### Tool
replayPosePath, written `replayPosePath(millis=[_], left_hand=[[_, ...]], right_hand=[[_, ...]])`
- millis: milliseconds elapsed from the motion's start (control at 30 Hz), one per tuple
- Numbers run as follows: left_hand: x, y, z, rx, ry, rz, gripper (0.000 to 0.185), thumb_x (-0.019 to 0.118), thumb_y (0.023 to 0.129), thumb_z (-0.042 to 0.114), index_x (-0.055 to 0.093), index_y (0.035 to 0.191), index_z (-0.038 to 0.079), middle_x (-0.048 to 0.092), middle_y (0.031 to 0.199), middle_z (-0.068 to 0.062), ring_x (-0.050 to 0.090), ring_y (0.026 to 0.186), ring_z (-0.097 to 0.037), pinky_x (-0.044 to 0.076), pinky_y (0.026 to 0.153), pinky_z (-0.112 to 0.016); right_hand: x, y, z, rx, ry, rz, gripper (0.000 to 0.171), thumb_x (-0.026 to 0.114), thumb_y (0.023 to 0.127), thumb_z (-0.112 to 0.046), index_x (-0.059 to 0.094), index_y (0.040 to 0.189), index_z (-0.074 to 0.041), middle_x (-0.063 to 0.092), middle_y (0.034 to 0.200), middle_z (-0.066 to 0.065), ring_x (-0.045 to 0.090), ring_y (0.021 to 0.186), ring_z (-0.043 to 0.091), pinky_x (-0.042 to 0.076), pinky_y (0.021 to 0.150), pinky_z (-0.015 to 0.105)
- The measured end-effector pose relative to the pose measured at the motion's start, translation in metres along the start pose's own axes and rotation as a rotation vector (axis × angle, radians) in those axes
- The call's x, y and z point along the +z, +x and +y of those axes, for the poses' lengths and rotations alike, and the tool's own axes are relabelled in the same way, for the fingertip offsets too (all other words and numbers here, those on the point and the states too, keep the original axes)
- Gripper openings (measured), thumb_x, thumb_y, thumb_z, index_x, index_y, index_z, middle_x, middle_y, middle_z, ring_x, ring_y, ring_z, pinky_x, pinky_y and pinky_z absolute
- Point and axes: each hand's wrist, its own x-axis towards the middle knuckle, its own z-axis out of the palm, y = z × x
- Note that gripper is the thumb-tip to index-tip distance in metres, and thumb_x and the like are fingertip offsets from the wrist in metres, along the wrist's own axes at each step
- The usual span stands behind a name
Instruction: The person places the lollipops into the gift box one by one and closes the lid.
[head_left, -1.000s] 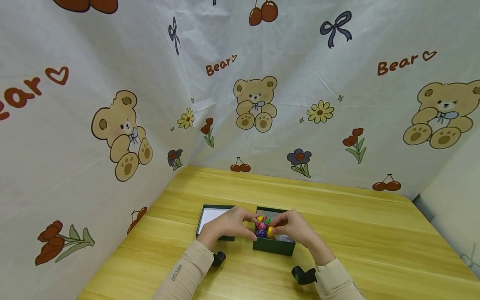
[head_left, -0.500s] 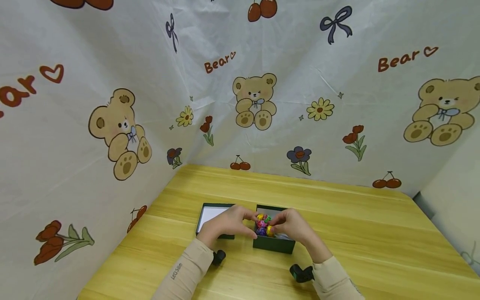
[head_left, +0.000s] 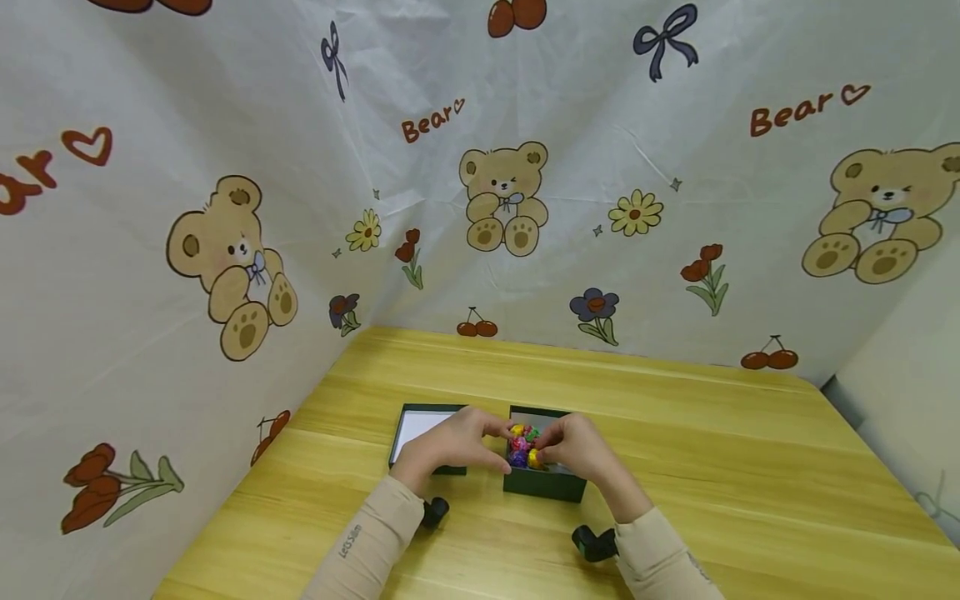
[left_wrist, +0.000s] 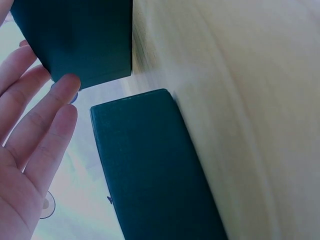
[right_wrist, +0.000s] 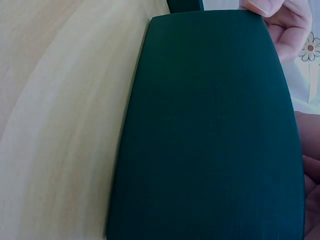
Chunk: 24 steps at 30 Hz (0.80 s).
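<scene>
A dark green box [head_left: 543,485] stands on the table in the head view, with several round candies in bright wrappers at its left end. Among them are a yellow-wrapped candy [head_left: 535,458], a purple one [head_left: 518,459] and a pink one [head_left: 518,444]. My right hand [head_left: 579,446] reaches over the box's right part and pinches the yellow-wrapped candy; its fingertips are hidden behind the box wall in the right wrist view. My left hand [head_left: 459,440] is at the box's left end, thumb by the front corner, fingers spread and fairly straight in the left wrist view, holding nothing.
A shallow green lid with a white inside [head_left: 420,423] lies left of the box, partly under my left hand. Black wrist cameras [head_left: 595,544] hang below both hands. A bear-print cloth [head_left: 502,200] stands behind and left of the wooden table [head_left: 675,458].
The head view has tilted slightly, lifting the whole scene a little. My right hand has drawn slightly left at the yellow-wrapped candy. My left hand has stayed by the box.
</scene>
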Motion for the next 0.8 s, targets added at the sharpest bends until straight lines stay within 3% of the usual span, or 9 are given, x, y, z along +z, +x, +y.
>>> replayPosePath(millis=[300, 467, 633, 800], left_hand=[[0.001, -0.001, 0.002, 0.001, 0.007, 0.001, 0.065, 0.083, 0.082, 0.040, 0.062, 0.139, 0.016, 0.070, 0.127, 0.006, 0.059, 0.128, -0.021, 0.051, 0.104, -0.043], [0.003, -0.005, 0.002, 0.013, 0.029, -0.001, 0.057, 0.082, 0.083, 0.040, 0.066, 0.133, 0.017, 0.061, 0.141, 0.005, 0.055, 0.133, -0.022, 0.048, 0.108, -0.045], [-0.003, -0.021, -0.003, -0.009, 0.040, 0.006, 0.061, 0.083, 0.082, 0.039, 0.063, 0.136, 0.018, 0.048, 0.155, 0.003, 0.050, 0.138, -0.024, 0.046, 0.110, -0.045], [-0.028, -0.040, -0.020, -0.078, 0.016, 0.085, 0.077, 0.084, 0.082, 0.034, 0.051, 0.147, 0.009, 0.048, 0.154, -0.008, 0.046, 0.140, -0.034, 0.044, 0.110, -0.053]], right_hand=[[0.002, -0.001, 0.000, 0.016, -0.004, 0.023, 0.005, 0.074, 0.085, 0.004, 0.078, 0.086, 0.001, 0.072, 0.080, 0.007, 0.067, 0.072, 0.015, 0.059, 0.066, 0.033], [0.003, -0.004, -0.006, 0.023, -0.003, 0.039, 0.003, 0.077, 0.084, -0.002, 0.076, 0.087, 0.000, 0.072, 0.082, 0.005, 0.065, 0.073, 0.014, 0.058, 0.067, 0.032], [0.014, -0.004, -0.029, 0.012, 0.020, 0.064, 0.027, 0.079, 0.085, -0.009, 0.073, 0.109, 0.000, 0.074, 0.103, 0.012, 0.068, 0.091, 0.021, 0.060, 0.078, 0.037], [0.029, 0.005, -0.061, -0.012, 0.034, -0.014, 0.064, 0.084, 0.082, -0.018, 0.058, 0.136, 0.003, 0.062, 0.136, 0.021, 0.061, 0.123, 0.036, 0.055, 0.097, 0.047]])
